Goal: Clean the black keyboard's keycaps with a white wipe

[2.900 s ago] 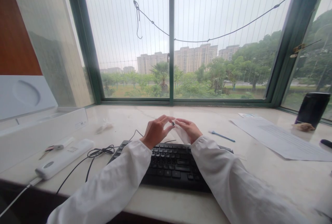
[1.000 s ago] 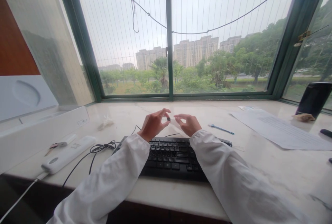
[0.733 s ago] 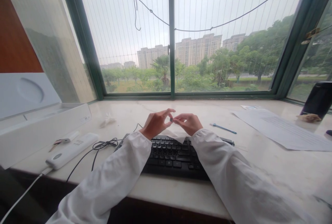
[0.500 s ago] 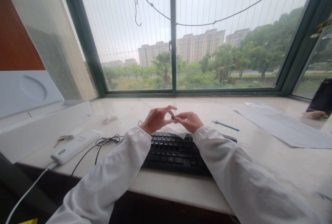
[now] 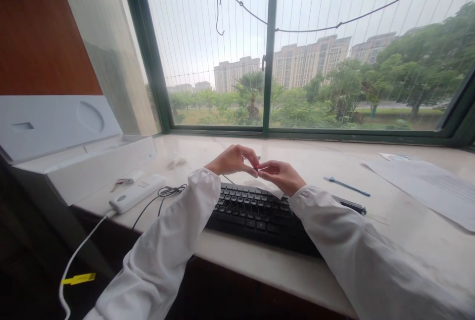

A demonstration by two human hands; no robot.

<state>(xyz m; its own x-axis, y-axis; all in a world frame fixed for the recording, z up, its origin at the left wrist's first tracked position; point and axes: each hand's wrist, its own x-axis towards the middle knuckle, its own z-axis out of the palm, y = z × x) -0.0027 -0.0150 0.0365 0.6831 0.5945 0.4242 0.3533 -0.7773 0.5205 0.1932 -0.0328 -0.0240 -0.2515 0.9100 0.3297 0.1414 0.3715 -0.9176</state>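
My left hand (image 5: 234, 160) and my right hand (image 5: 283, 176) meet above the back edge of a black keyboard (image 5: 243, 220). Between their fingertips is a small black keycap (image 5: 256, 169), partly covered by the fingers. Both thumbs and index fingers are closed in a pinch on it. Under my right hand, a white sheet of paper or tissue (image 5: 273, 190) lies over the keyboard's back edge. Several spots in the middle of the keyboard look darker, as if keys are off there.
A blue pen (image 5: 349, 186) and printed papers (image 5: 426, 186) lie to the right. At left are a white power strip (image 5: 137, 195), a bundled black cable (image 5: 172, 190), keys (image 5: 118, 183) and an open white box (image 5: 107, 164). Behind the marble sill (image 5: 208, 144) stands a window.
The view has turned left, so everything sits farther right in the picture. My left hand's fingers have curled closer round the keycap; both hands still pinch it.
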